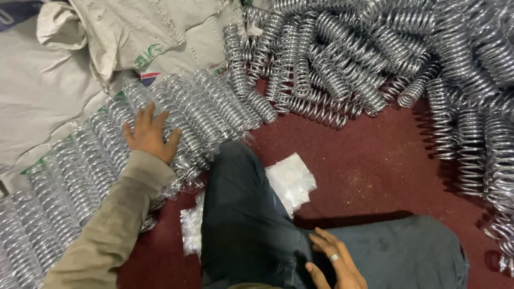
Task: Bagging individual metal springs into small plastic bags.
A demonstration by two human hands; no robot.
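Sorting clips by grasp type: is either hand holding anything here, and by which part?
Nothing is held. The left hand lies flat, fingers spread, on the row of bagged springs; the right hand rests on the person's trouser leg.

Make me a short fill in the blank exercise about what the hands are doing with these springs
1. The left hand rests flat on a row of bagged metal ____.
2. The right hand, resting on the person's leg, wears a ____ on one finger.
3. The loose springs lie heaped on a dark ____ floor.

Missing words: springs; ring; red
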